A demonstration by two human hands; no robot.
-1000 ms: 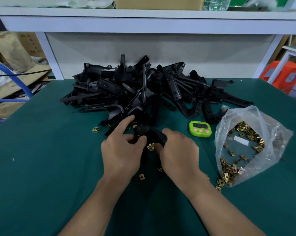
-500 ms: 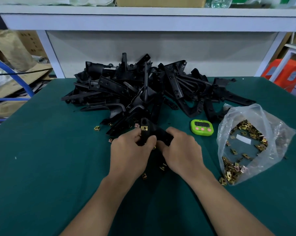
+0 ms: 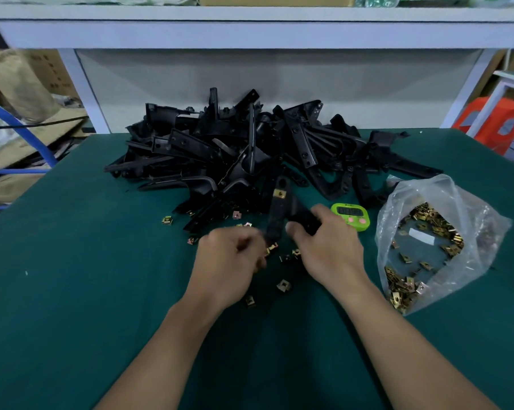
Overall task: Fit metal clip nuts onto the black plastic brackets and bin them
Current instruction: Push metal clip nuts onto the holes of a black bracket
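Note:
My right hand [image 3: 326, 250] grips one arm of a black plastic bracket [image 3: 279, 214] above the green table. The bracket's other arm points up and away, and a brass clip nut [image 3: 279, 193] sits on it near the tip. My left hand [image 3: 229, 264] is off the bracket, low and to the left of it, and motion-blurred. Its fingers curl toward loose clip nuts [image 3: 283, 285] scattered on the cloth between my hands. Whether it holds one is unclear.
A big heap of black brackets [image 3: 250, 149] fills the table's far middle. A clear plastic bag of clip nuts [image 3: 427, 241] lies at right, with a green timer [image 3: 350, 216] beside it. More loose nuts [image 3: 167, 221] lie left of the heap. A white shelf frame [image 3: 84, 84] stands behind.
My left hand has let go of the bracket and dropped left toward the loose nuts. My right hand has lifted the bracket up and right, and a fitted clip nut now shows.

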